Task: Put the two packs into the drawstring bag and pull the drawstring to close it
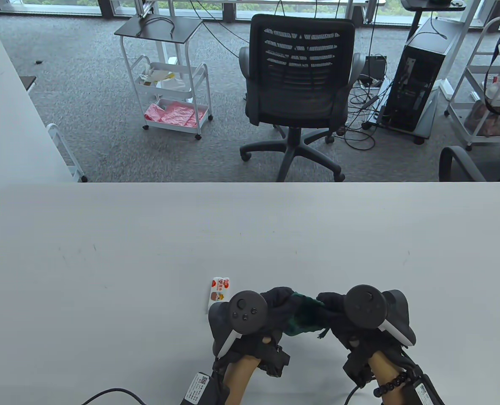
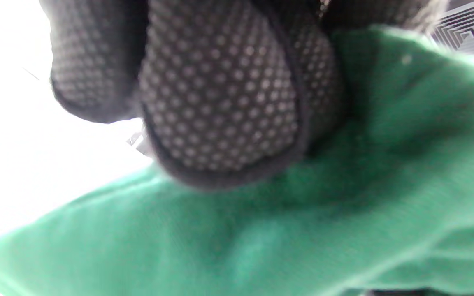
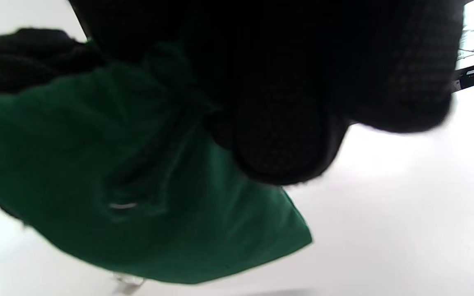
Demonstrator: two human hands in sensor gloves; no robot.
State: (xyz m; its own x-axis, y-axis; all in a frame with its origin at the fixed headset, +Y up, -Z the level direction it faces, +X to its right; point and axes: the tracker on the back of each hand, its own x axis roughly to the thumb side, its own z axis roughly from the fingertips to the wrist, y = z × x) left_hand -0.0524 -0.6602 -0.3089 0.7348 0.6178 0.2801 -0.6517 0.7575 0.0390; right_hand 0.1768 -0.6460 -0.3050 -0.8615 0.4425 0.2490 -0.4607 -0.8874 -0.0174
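Observation:
A dark green drawstring bag hangs between my two hands near the table's front edge. My left hand grips its left side, fingers curled over the cloth. My right hand grips the right side of the bag, its dark fingers bunched on the fabric. A white pack with red and yellow print lies on the table just left of my left hand. A bit of clear wrapper shows under the bag. The second pack is hidden from view.
The white table stretches far and to both sides. Beyond its far edge stand a black office chair, a white cart and a computer tower on the carpet.

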